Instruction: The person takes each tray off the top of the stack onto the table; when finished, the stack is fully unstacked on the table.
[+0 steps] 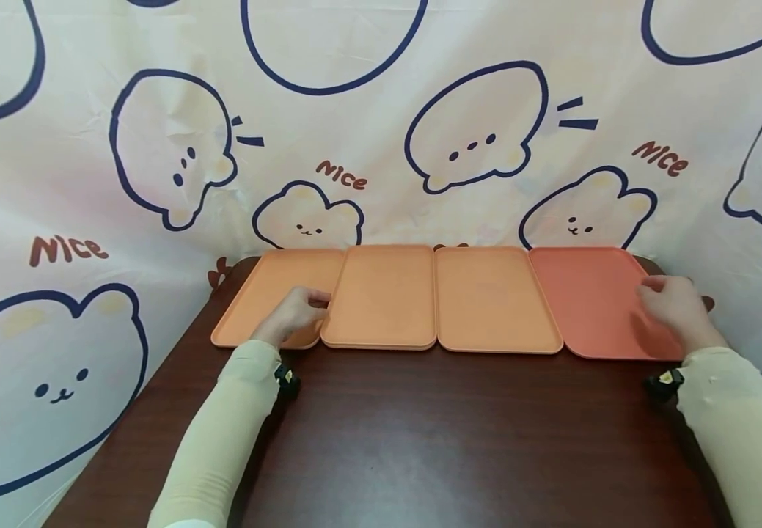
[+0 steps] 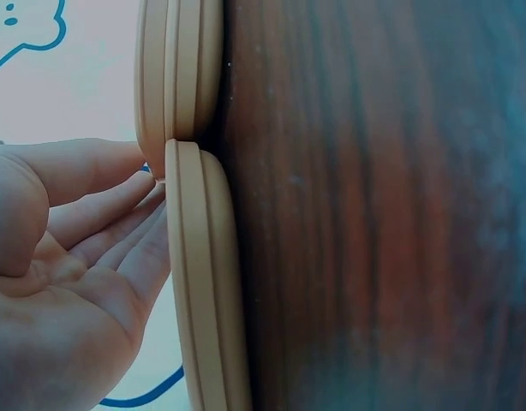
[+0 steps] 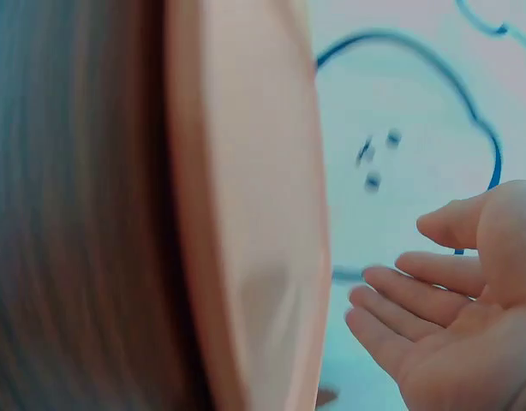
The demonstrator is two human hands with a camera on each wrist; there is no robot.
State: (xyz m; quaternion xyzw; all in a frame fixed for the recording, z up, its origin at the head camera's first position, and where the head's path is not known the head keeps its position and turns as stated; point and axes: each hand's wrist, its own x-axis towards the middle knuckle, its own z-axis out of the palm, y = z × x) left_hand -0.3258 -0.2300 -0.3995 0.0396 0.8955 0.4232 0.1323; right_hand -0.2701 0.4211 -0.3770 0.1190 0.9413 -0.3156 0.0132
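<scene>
Four trays lie side by side near the table's back edge. My left hand (image 1: 293,314) is over the leftmost orange tray (image 1: 255,293) and pinches the left rim of the second orange tray (image 1: 383,301). The left wrist view shows the thumb (image 2: 100,167) going behind that rim while the other fingers meet its corner. A third orange tray (image 1: 496,304) lies untouched. Above the right side of the red tray (image 1: 592,301) is my right hand (image 1: 674,308), its fingers loosely bent, holding nothing. It is apart from the tray rim in the right wrist view.
A dark brown wooden table (image 1: 447,440) carries the trays and stretches toward me in front of them. Cloth (image 1: 381,147) printed with cartoon bears hangs behind the table and along its sides, close to the trays' back edges.
</scene>
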